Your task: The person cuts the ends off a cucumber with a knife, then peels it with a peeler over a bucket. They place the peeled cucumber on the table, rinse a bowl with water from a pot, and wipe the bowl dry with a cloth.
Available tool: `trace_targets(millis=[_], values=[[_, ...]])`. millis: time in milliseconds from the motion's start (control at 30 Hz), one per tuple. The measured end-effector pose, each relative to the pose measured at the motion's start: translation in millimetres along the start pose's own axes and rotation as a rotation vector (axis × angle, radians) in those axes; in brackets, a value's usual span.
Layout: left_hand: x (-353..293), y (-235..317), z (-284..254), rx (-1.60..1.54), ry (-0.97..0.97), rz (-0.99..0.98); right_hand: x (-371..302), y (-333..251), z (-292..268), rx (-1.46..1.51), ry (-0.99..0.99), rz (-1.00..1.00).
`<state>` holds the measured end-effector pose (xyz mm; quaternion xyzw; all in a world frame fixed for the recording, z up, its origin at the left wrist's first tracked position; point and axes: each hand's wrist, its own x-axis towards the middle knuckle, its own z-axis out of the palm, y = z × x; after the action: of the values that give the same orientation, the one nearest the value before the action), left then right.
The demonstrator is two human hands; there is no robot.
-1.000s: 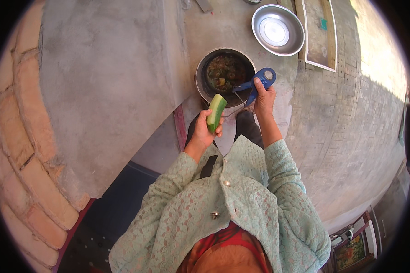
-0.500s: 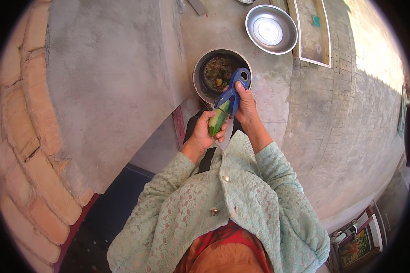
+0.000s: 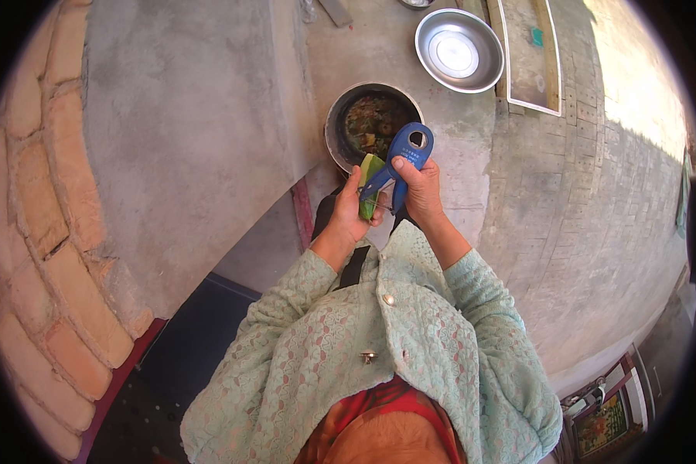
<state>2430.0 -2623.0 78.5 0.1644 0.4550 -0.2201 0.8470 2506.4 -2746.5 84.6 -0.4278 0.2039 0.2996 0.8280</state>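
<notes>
Head view: my left hand (image 3: 353, 207) is the nearer one to the green vegetable (image 3: 369, 172), its grip closed around it, thumb on the near-left side and fingers curling in from beneath. The piece lies with its long axis roughly from twelve to six o'clock, its far end clear of my fingers. My right hand (image 3: 423, 189) clasps a blue peeler (image 3: 407, 147), ring end toward one o'clock, prongs toward seven. From that right grip the vegetable lies at nine o'clock, and the peeler's thin blade runs crosswise over its nearer part; whether it bites the skin I cannot tell. Just beyond, at twelve o'clock, sits a pot (image 3: 330, 127) with a dark mixture (image 3: 370, 124) in it; farther, toward one, a metal basin (image 3: 451, 56).
</notes>
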Motion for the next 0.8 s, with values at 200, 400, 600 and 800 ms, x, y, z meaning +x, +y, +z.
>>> trace_targets(millis=[200,400,600,800], values=[[10,-7,-16,-0.042,-0.03,0.015,0,21,-11,-0.037,0.023,0.002],[8,-12,-12,-0.119,0.011,-0.013,10,21,-14,-0.117,0.027,-0.015],[2,-19,-31,-0.165,-0.049,-0.064,45,38,-30,-0.116,0.012,0.028],[-1,-24,-53,-0.161,0.026,-0.062,77,55,-43,-0.208,0.087,0.02]])
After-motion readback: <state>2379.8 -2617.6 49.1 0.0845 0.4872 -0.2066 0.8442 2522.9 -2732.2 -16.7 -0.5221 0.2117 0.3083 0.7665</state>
